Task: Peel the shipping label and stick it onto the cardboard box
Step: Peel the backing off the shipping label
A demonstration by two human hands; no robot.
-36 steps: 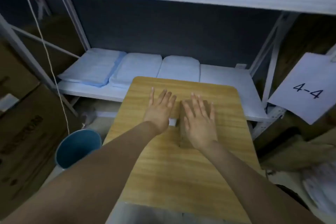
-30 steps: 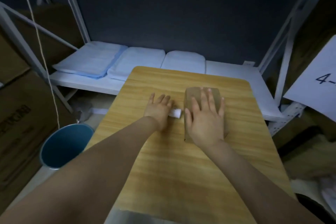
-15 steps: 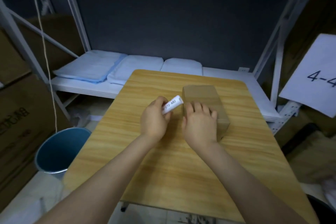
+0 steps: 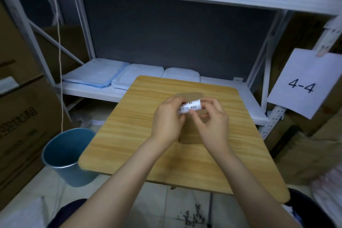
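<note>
A small white shipping label (image 4: 189, 108) printed with "070-A80" is held up above the wooden table (image 4: 129, 131). My left hand (image 4: 167, 121) pinches its left end and my right hand (image 4: 212, 120) pinches its right end. Right behind and below the hands sits the brown cardboard box (image 4: 188, 96); only its far top and a strip between my wrists show.
A blue bin (image 4: 64, 155) stands on the floor left of the table. Behind the table a white shelf (image 4: 246, 103) carries folded pale blue and white cloths (image 4: 98, 74). Large cartons (image 4: 20, 109) stand at left, and a "4-4" paper sign (image 4: 303, 83) hangs at right.
My left hand lifted the label off the table. My right hand left the box top and came up to grip the label's other end. Both hands now hold it over the box.
</note>
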